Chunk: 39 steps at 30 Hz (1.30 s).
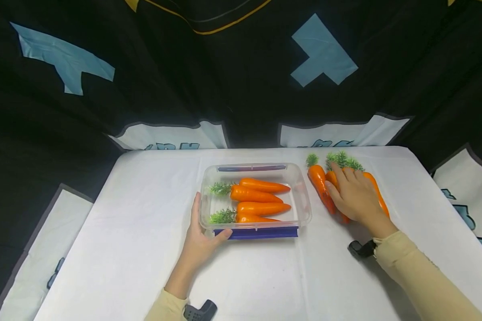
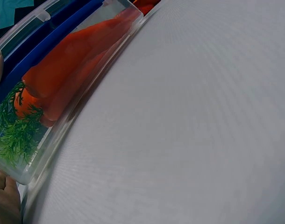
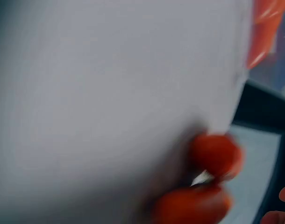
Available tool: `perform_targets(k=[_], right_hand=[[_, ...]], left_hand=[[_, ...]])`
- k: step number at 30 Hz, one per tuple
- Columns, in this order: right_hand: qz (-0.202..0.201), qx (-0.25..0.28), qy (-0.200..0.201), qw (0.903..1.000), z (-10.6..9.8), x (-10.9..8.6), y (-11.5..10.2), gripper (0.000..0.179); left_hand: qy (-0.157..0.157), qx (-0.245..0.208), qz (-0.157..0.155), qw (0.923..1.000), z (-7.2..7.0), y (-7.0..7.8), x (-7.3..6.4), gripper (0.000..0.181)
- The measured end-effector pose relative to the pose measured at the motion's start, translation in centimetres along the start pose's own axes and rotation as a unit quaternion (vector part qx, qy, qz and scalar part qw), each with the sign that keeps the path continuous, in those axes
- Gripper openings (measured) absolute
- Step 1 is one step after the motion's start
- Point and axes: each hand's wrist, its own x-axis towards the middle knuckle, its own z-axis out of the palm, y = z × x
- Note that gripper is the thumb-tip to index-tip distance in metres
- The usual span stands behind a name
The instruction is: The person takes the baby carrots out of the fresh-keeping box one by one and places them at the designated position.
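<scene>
At the clear plastic container (image 1: 305, 196), my left hand (image 1: 202, 243) holds the near left corner. Its thumb lies on the blue front latch (image 1: 261, 232) and its fingers run up the left wall. Several carrots (image 1: 261, 208) with green tops lie side by side inside, tips to the right. To the right of the container my right hand (image 1: 355, 196) lies over a group of carrots, fingers extended toward their green tops (image 1: 343, 159) and thumb toward the left. One carrot (image 1: 319, 183) shows beside that thumb; another (image 1: 375, 191) shows past the hand's right side.
Everything stands on a white-covered table (image 1: 144, 214). A dark curtain (image 1: 241, 80) with blue patches hangs behind it. Each wrist carries a small black device, such as the one under the right cuff (image 1: 360, 249).
</scene>
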Motion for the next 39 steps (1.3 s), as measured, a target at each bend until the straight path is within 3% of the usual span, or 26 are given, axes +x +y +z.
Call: perform_targets(k=[7,15,29,39], right_hand=[[-0.054,0.012,0.050,0.9972,-1.7,0.5,-4.1,0.068],[-0.117,0.032,0.054,0.9911,-1.8,1.9,-8.4,0.072],[-0.201,0.031,-0.046,0.9781,-0.5,4.2,-13.3,0.073],[-0.206,0.024,-0.095,0.9736,0.8,4.6,-14.7,0.074]], left_hand=[[-0.003,-0.011,0.002,0.9999,0.0,0.1,-0.1,0.120],[0.000,-0.008,0.001,1.0000,0.0,0.1,-0.2,0.121],[-0.005,0.000,0.000,1.0000,0.1,-0.1,0.0,0.120],[-0.004,0.002,0.004,1.0000,0.0,0.1,0.0,0.119]])
